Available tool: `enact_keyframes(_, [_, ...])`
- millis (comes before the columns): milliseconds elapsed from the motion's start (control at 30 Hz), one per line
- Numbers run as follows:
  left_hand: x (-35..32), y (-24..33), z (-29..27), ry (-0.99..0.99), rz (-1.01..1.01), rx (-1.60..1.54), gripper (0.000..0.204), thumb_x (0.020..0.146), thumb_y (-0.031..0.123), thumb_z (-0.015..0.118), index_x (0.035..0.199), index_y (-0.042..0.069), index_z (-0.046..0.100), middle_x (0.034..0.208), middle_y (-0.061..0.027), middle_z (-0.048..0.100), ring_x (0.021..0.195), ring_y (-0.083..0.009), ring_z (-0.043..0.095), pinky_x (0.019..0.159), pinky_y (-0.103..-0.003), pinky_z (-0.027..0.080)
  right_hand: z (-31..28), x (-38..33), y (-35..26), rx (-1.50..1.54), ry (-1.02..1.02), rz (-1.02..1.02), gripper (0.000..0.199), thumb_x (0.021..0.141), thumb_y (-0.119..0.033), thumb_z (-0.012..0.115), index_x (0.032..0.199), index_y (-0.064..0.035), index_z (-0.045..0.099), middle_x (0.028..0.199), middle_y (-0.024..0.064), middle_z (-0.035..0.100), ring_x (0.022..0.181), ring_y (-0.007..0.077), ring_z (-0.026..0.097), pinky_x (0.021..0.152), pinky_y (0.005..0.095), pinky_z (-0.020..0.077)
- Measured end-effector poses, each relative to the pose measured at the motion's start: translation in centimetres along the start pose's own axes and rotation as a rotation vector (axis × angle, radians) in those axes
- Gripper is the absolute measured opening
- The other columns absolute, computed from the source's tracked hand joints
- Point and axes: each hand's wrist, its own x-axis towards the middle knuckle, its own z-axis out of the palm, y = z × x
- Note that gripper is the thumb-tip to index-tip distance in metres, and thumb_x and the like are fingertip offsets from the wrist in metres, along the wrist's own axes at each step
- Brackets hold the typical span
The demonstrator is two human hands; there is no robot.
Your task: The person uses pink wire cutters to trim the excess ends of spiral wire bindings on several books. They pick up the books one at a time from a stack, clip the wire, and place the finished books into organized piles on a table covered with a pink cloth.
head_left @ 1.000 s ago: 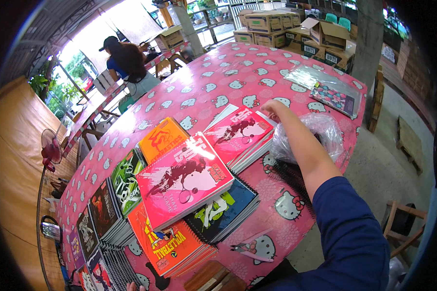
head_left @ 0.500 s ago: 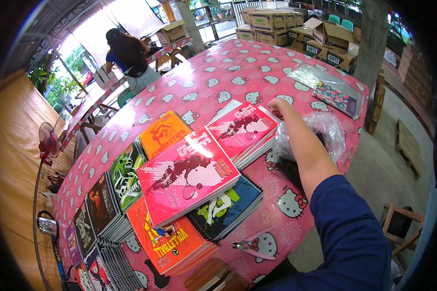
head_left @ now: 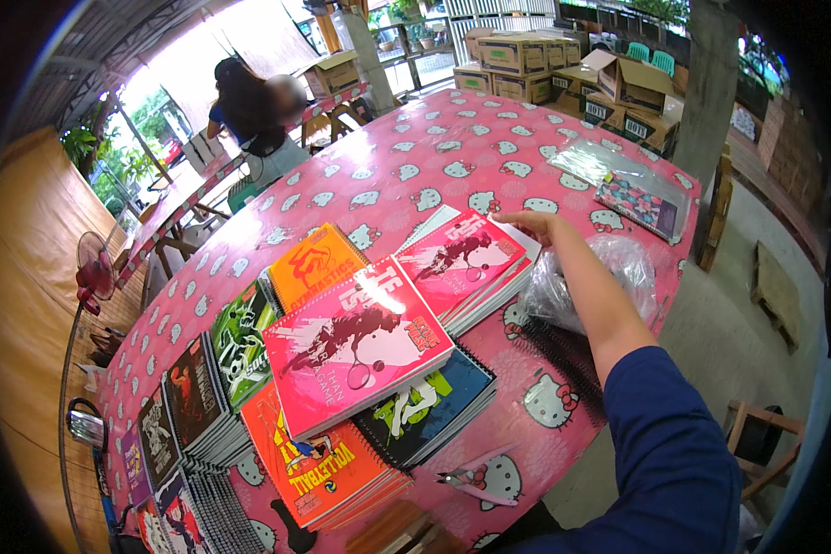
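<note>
My right hand point(head_left: 534, 226) reaches across the table to the far right corner of a pink tennis-themed stack point(head_left: 466, 257). Its fingers close over white sheets point(head_left: 523, 242) that stick out past the pink cover; the thumb is hidden. In front, a thicker pink notebook stack point(head_left: 355, 342) lies tilted on top of an orange volleyball notebook stack point(head_left: 309, 457) and a dark blue one point(head_left: 434, 402). Under my right forearm are a crumpled clear plastic bag point(head_left: 609, 277) and black spiral coils point(head_left: 563, 355). My left hand is out of view.
Pink-handled cutting pliers point(head_left: 478, 478) lie near the table's front edge. More spiral notebooks point(head_left: 194, 388) stand in stacks at the left. A plastic-wrapped notebook point(head_left: 642, 205) is at the far right. Cartons point(head_left: 517, 55) and a seated person point(head_left: 249, 115) are beyond the table.
My right hand has moved down and left onto the corner of the far pink stack. Its fingers now reach over the edge. The seated person has turned the head.
</note>
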Motion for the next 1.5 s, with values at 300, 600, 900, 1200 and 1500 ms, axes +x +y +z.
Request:
enact_keyframes(300, [-0.6,1.0,0.4,0.032,0.045,0.01,0.03,0.073,0.001,0.057,0.103,-0.001,0.053,0.105,-0.0125,0.048,0.095,-0.0248,0.049,0.085,-0.036,0.041,0.8,0.1,-0.6,0.177,-0.204,-0.082,0.041,0.072,-0.03,0.072,0.1,-0.0029,0.06,0.087,0.0104,0.067,0.07,0.0162,0.066,0.064,0.0303,0.0553])
enact_keyframes(600, [6.3,-6.1,-6.2,-0.017,0.465,-0.116,0.05,0.072,0.015,0.059,0.118,0.0,0.047,0.118,-0.0093,0.047,0.112,-0.023,0.043,0.096,-0.036,0.031,1.5,-3.9,0.9,0.228,-0.154,-0.266,0.032,0.073,-0.015,0.065,0.1,0.0008,0.057,0.084,0.0098,0.065,0.069,0.0174,0.064,0.064,0.0312,0.0549])
enact_keyframes(900, [1.8,26.9,5.7,-0.72,0.628,-0.884,0.074,0.068,0.027,0.062,0.131,0.001,0.033,0.135,-0.0157,0.034,0.125,-0.0286,0.035,0.1,-0.041,0.031,-1.4,-23.5,-0.7,0.364,0.231,-0.902,0.031,0.077,-0.016,0.064,0.103,-0.0012,0.057,0.092,0.0082,0.063,0.083,0.0189,0.062,0.075,0.0308,0.0507])
enact_keyframes(1200, [-0.9,33.8,9.0,-1.609,0.157,-0.994,0.038,0.075,0.017,0.069,0.106,0.002,0.054,0.093,-0.0043,0.063,0.085,-0.0138,0.061,0.074,-0.03,0.051,15.1,-37.2,0.1,0.423,0.047,-1.078,0.037,0.072,-0.015,0.065,0.104,0.0014,0.057,0.093,0.011,0.063,0.083,0.0197,0.062,0.076,0.0293,0.0508])
enact_keyframes(1500, [4.4,13.9,-10.0,-0.69,0.32,-0.977,0.064,0.055,-0.012,0.069,0.115,0.0,0.049,0.103,-0.0096,0.058,0.093,-0.0235,0.059,0.074,-0.036,0.053,33.4,-37.2,3.0,-0.311,-0.498,-1.236,0.064,0.058,-0.015,0.077,0.114,0.0008,0.052,0.096,0.0076,0.062,0.086,0.017,0.06,0.082,0.0309,0.0467])
